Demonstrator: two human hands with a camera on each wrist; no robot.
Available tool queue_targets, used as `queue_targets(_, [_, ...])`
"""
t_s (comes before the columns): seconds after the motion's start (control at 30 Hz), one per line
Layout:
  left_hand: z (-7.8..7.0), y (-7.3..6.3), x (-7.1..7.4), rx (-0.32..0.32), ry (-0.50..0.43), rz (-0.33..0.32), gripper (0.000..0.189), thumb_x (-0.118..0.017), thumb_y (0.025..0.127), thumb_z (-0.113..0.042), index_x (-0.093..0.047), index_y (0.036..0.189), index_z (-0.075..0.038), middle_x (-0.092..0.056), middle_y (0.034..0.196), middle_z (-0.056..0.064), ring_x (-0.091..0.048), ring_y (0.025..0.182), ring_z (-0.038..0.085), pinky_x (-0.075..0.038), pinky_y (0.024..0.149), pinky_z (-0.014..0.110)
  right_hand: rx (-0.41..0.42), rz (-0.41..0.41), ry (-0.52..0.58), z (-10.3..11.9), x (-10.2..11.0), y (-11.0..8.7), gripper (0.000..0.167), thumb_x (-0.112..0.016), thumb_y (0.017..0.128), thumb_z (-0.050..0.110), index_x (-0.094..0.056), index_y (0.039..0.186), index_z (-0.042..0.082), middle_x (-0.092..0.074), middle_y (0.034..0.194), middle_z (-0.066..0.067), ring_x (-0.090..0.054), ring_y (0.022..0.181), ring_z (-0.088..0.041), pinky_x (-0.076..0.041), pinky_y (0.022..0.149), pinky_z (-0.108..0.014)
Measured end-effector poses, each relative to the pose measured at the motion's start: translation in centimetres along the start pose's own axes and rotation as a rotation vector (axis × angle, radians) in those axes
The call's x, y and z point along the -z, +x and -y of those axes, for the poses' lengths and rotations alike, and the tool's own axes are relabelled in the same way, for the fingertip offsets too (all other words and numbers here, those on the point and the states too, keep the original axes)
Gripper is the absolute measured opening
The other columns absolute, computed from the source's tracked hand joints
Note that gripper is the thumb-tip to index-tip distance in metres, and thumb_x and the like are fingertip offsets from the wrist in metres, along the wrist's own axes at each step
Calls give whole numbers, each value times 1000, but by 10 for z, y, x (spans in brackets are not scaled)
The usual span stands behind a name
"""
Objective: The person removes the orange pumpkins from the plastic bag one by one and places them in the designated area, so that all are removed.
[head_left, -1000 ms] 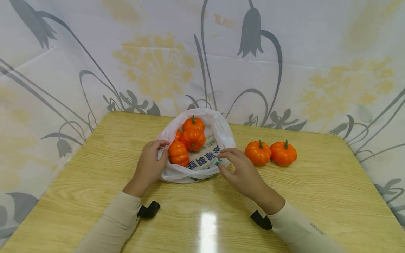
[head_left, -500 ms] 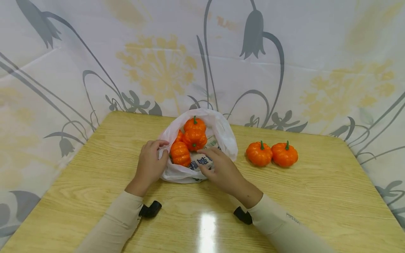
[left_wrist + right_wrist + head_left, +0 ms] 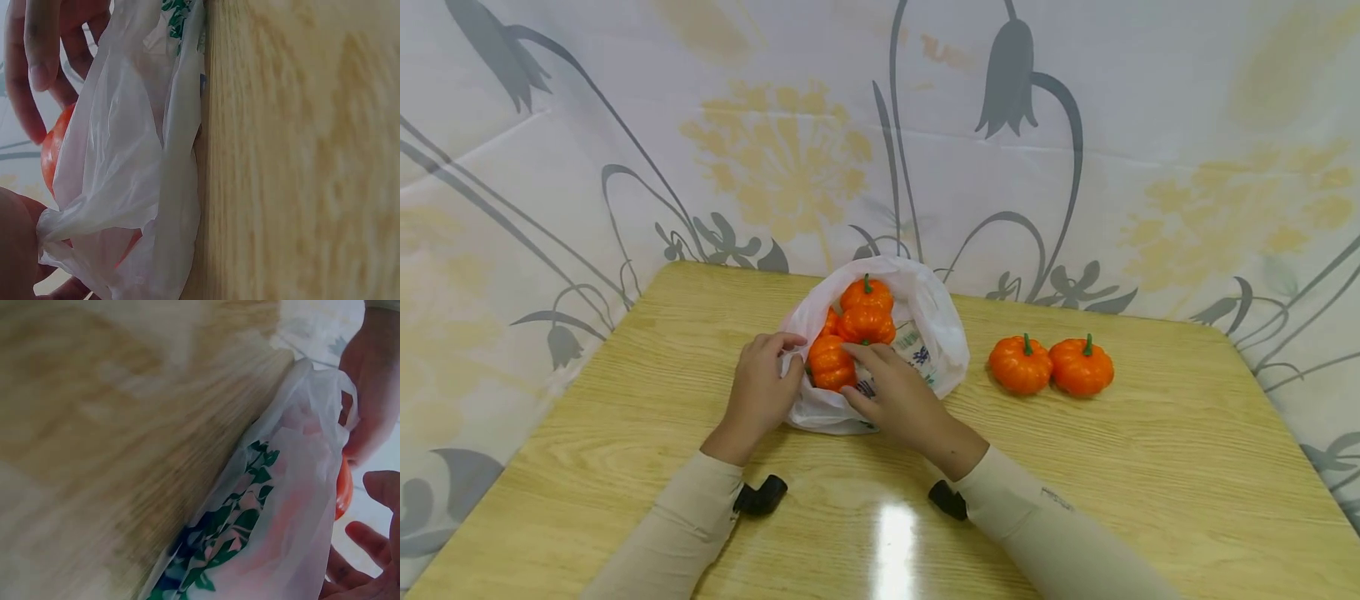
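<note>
A white plastic bag (image 3: pixel 951 337) with green and blue print stands with its mouth spread, several small orange pumpkins inside. My left hand (image 3: pixel 760 387) pinches the bag's left rim between thumb and fingers; the left wrist view shows the plastic (image 3: pixel 119 150) bunched there. Over the bag's front reaches my right hand (image 3: pixel 901 398), fingers spread around the near side of the front pumpkin (image 3: pixel 831 364). In the right wrist view, a gap shows between the thumb and the pumpkin (image 3: pixel 343 490). Behind it in the bag lies another pumpkin (image 3: pixel 867 323), partly covered by the right fingers.
Two more orange pumpkins with green stems, a left one (image 3: pixel 1021 367) and a right one (image 3: pixel 1082 368), sit side by side on the wooden table (image 3: pixel 1187 467) right of the bag. A patterned cloth (image 3: pixel 820 167) hangs behind the table's back edge.
My right hand has moved left from the bag's right rim, across its mouth to the front pumpkin. The left hand keeps its place at the left rim.
</note>
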State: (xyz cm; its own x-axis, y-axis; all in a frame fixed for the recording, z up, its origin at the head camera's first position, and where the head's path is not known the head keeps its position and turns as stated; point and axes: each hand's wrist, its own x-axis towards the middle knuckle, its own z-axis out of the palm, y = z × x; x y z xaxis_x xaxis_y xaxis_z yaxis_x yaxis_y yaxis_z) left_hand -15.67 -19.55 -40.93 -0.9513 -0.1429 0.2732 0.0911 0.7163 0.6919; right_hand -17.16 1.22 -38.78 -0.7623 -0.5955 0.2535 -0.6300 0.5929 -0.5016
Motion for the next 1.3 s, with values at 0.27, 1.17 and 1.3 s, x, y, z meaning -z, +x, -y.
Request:
queue_targets(0.27, [2,1,-3,-7,0,4,23,-56,96,-14,-70,112,-7,-63,113,16,-53,106,33,-45,90,47,-34,34,-57,3,-4,9,58,-67,96,32,-45,148,16,-58,131,-13,-58,90,-19,-54,79,-31])
queue_targets(1.17, [3,-1,-1,12,3,27,23,-56,97,-16,-70,114,-9,-61,115,14,-51,103,31,-43,85,42,-112,68,-33,7,-10,13,66,-76,89,35,-40,139,12,-62,124,-18,-67,107,-32,-55,95,-46])
queue_targets(1.3, [2,0,-2,18,0,32,23,-56,97,-16,-70,114,-8,-62,115,15,-51,106,33,-43,86,43,-109,48,-30,5,-11,12,64,-77,88,32,-42,138,10,-63,123,-16,-67,106,-30,-55,95,-44])
